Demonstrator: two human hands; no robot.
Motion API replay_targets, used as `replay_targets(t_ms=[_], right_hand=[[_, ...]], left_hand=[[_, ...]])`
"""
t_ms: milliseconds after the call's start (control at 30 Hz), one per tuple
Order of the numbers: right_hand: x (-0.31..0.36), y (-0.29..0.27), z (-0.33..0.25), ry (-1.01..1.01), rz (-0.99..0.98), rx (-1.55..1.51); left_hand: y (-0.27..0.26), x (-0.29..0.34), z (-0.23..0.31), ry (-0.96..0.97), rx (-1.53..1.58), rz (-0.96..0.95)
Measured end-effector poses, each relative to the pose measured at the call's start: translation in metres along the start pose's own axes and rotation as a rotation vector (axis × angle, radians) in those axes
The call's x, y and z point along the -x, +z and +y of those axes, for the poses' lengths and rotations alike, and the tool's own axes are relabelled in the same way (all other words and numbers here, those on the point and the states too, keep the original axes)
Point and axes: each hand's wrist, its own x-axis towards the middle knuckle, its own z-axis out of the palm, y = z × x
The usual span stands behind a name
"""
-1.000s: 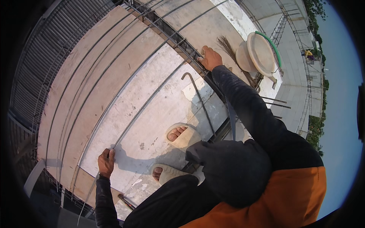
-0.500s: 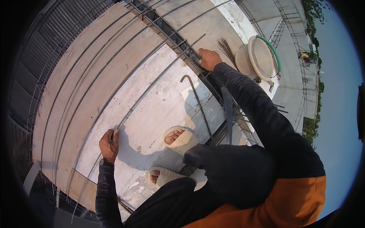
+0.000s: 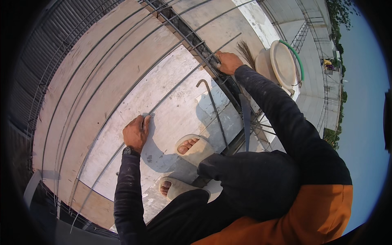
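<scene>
My left hand (image 3: pixel 136 130) is closed around a long thin steel rebar (image 3: pixel 173 88), knuckles up, thumb along the bar. This rebar runs slantwise over the pale boards (image 3: pixel 134 102), and its far end sticks out across the rebar cage (image 3: pixel 200 45) of a narrow beam trench. At the right edge of that cage, my right hand (image 3: pixel 229 63) has its fingers curled down on the steel; the fingertips are partly hidden. Between my hands, nearer the right, lies a hooked steel bar (image 3: pixel 213 108).
Several parallel rebars (image 3: pixel 96 92) cross the boards on the left. Right of my right hand are a twig brush (image 3: pixel 246 54), pale tubs (image 3: pixel 281 63) and a green hose (image 3: pixel 296 55). My sandalled feet (image 3: pixel 192 147) are on the boards. Corrugated sheeting (image 3: pixel 53 41) lies beyond the left edge.
My left hand has moved up and to the right, carrying the rebar along its length. The rebar's far end now reaches farther past the cage. My right hand stays at the cage.
</scene>
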Motion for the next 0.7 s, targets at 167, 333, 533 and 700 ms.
replay_targets(t_ms=[167,333,533,700], right_hand=[[0.028,-0.024,-0.047,-0.197,0.219,-0.073],[0.024,0.023,-0.142,-0.728,0.153,-0.065],[0.014,0.047,-0.15,-0.684,0.114,-0.023],[0.026,0.023,-0.09,-0.487,0.039,0.051]], left_hand=[[-0.012,0.011,-0.011,0.045,-0.014,-0.014],[-0.08,0.079,-0.081,-0.092,-0.136,-0.235],[-0.091,0.131,-0.116,-0.157,-0.073,-0.178],[-0.043,0.093,-0.071,-0.052,-0.017,-0.067]])
